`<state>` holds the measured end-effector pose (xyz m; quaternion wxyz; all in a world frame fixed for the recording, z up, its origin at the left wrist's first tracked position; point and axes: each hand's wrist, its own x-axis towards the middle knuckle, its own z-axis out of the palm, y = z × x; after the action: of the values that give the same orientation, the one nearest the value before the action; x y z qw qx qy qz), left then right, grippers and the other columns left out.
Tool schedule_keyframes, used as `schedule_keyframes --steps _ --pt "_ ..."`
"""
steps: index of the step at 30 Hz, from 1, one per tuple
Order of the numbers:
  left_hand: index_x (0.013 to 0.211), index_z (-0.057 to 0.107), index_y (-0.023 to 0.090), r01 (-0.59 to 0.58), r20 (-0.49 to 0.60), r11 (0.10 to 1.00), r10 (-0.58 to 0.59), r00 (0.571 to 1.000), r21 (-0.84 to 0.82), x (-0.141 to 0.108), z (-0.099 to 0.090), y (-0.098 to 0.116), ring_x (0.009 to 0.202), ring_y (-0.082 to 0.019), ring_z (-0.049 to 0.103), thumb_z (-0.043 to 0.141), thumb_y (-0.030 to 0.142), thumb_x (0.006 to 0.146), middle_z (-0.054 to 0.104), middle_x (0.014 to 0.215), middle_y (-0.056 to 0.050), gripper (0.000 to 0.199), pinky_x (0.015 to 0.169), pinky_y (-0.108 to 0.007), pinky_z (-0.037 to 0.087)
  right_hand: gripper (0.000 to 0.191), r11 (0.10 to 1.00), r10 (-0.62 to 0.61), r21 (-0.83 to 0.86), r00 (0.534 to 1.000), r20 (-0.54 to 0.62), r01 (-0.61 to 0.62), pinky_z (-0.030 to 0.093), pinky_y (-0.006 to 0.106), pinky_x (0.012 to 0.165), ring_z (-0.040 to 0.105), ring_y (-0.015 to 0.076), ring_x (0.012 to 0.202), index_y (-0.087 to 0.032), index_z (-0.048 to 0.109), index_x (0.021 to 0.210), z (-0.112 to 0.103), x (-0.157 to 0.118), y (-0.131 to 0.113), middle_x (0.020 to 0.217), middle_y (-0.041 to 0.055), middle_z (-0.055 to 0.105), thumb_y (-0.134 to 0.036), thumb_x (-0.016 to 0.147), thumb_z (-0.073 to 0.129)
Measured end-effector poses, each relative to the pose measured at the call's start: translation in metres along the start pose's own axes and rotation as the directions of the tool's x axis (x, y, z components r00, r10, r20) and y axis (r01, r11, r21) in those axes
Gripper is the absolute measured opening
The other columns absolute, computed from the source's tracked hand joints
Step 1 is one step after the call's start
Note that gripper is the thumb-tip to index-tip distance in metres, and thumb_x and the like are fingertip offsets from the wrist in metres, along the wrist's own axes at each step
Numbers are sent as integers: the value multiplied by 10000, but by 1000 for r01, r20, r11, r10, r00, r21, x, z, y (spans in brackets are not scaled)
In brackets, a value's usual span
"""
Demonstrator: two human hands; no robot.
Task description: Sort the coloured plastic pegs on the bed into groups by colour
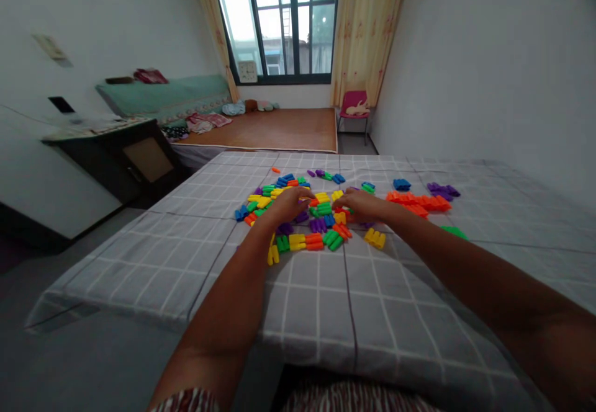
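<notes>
Colourful plastic pieces lie in a rounded cluster on the checked grey cloth. My left hand reaches over the cluster's left part, fingers curled down near an orange piece; what its fingertips hold, if anything, is hidden. At the cluster's right side, my right hand has its fingers bent down beside an orange-and-yellow piece; whether it grips anything is too small to tell. Green pieces lie between the hands. Nearer to me are a yellow piece, an orange piece and a separate yellow piece.
Right of my right hand lie red-orange pieces, purple pieces, a blue piece and a partly hidden green one. Beyond the table stand a bed, a dark cabinet and a pink chair.
</notes>
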<state>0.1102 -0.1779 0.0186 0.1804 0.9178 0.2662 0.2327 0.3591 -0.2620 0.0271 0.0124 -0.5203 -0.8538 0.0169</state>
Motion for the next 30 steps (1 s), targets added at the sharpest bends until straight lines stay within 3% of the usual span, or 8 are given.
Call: schedule_keyframes --steps 6,9,13,16,20,23,26,30 --pt "1075 687 146 41 -1 943 -44 999 -330 9 16 24 803 -198 654 535 423 874 719 930 -80 374 723 -307 513 564 989 -43 125 964 -263 78 467 389 893 549 262 1078 -223 564 1292 -10 0 -18 1165 89 660 -75 752 633" --pt "1100 647 133 127 44 796 -125 991 -591 13 25 27 713 -171 645 601 487 824 706 863 -67 451 641 -281 514 558 972 -67 182 916 -395 150 453 420 928 544 261 1091 -246 550 1291 -10 0 -19 1206 83 641 -55 769 600" --pt "1013 621 128 165 27 593 -235 972 -788 13 32 29 787 -174 658 750 487 693 699 913 -76 498 717 -298 531 507 939 -42 270 849 -527 215 428 463 974 531 273 1160 -226 562 1247 -1 0 -19 1244 115 606 -123 759 658" --pt "936 603 133 181 14 562 -288 957 -807 12 36 34 783 -162 650 792 463 650 681 873 -56 476 747 -305 527 363 937 50 314 833 -551 151 441 459 963 557 271 1130 -221 610 1125 3 0 -25 1156 112 633 -214 770 692" --pt "951 603 147 234 81 584 -276 958 -777 10 36 42 822 -172 656 779 470 660 675 897 -48 469 774 -320 529 259 940 153 341 867 -474 20 488 378 891 625 225 991 -224 641 1031 0 -9 -22 1040 75 671 -205 775 676" --pt "1016 637 153 270 139 660 -244 960 -701 10 31 41 911 -215 662 721 505 713 687 975 -80 472 790 -346 536 356 941 184 339 877 -445 -26 485 365 913 624 218 1036 -216 628 1089 -12 -36 11 1114 74 670 -162 740 672" --pt "1033 671 155 240 92 788 -229 969 -567 11 22 31 908 -247 669 655 531 756 708 961 -95 467 789 -379 541 448 911 336 365 858 -388 -191 500 369 899 640 218 1017 -198 587 1169 -27 -88 70 1176 89 658 -139 730 653" --pt "1009 698 185 141 -130 962 -174 976 -234 12 12 7 1065 -292 626 586 482 792 707 1082 -104 385 942 -466 489 465 792 590 406 741 -320 -455 522 361 866 639 229 1019 -197 576 1182 -31 -160 141 1173 98 655 -149 723 643"
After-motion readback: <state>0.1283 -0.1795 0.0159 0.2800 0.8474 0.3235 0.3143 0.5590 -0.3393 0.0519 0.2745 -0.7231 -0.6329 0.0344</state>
